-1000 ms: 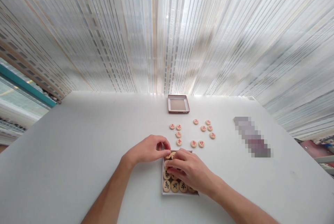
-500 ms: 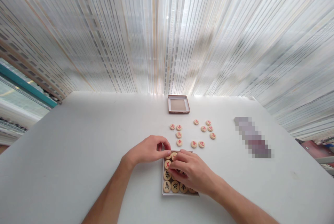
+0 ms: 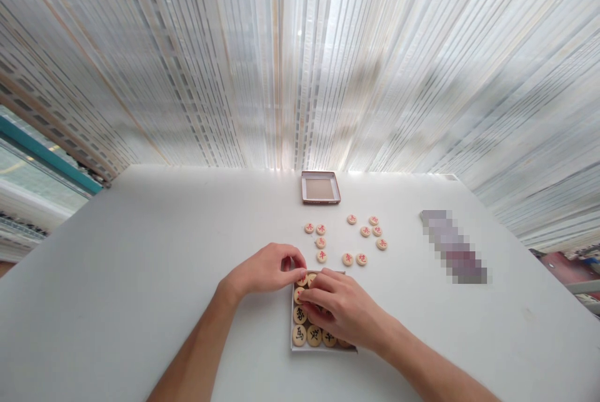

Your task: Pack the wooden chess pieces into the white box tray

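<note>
A shallow box (image 3: 323, 349) filled with rows of round wooden xiangqi pieces lies in front of me; black-lettered pieces (image 3: 314, 335) fill its near row. My left hand (image 3: 272, 267) is closed in a pinch at the box's far left corner, thumb and forefinger around the rim by a red-lettered piece. Over the box curls my right hand (image 3: 335, 302), closed, its fingertips on a red-lettered xiangqi piece (image 3: 297, 296) at the left side. That hand hides much of the box's middle and right.
Beyond the box, several red-lettered xiangqi pieces (image 3: 320, 242) lie loose on the white table (image 3: 140, 289). An open box lid (image 3: 339, 197) lies near the far edge. To the right is a blurred-out flat object (image 3: 454, 249). Translucent strip curtains (image 3: 290, 77) hang behind the table.
My right fingertips have shifted slightly left and now cover part of the red-lettered piece at the box's left side. My left hand stays at the corner.
</note>
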`<control>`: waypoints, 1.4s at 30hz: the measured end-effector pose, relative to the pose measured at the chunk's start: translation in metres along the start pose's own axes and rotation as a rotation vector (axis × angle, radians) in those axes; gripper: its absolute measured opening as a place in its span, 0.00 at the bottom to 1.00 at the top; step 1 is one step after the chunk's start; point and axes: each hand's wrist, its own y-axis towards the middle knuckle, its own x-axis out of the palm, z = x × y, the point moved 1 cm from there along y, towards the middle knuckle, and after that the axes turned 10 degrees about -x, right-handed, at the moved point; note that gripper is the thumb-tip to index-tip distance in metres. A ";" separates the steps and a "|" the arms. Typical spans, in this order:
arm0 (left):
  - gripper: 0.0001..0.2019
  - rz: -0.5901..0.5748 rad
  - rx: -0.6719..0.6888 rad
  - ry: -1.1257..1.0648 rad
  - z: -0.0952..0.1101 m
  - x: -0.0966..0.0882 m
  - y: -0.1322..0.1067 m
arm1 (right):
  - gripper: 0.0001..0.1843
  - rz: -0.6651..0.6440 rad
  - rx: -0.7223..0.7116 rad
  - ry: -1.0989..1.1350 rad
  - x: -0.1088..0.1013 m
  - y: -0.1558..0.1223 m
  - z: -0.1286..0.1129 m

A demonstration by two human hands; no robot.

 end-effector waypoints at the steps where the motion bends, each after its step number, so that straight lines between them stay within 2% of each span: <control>1: 0.10 -0.001 0.000 0.002 0.000 0.000 0.000 | 0.10 -0.005 0.001 0.000 0.000 0.000 0.000; 5: 0.10 0.001 0.000 0.006 0.001 0.000 0.000 | 0.14 -0.021 -0.003 -0.007 0.001 0.000 0.001; 11: 0.10 0.006 0.004 0.005 0.001 0.000 0.000 | 0.05 -0.010 -0.025 -0.033 0.000 0.000 0.001; 31: 0.11 0.008 -0.002 0.023 0.001 0.001 0.001 | 0.06 0.029 -0.035 -0.063 0.002 0.001 0.001; 37: 0.11 0.000 0.004 0.017 0.001 0.001 0.001 | 0.05 0.099 -0.036 0.002 -0.011 0.003 0.001; 42: 0.12 -0.002 0.000 0.021 0.002 0.000 0.001 | 0.06 0.215 0.050 -0.009 -0.027 -0.003 0.017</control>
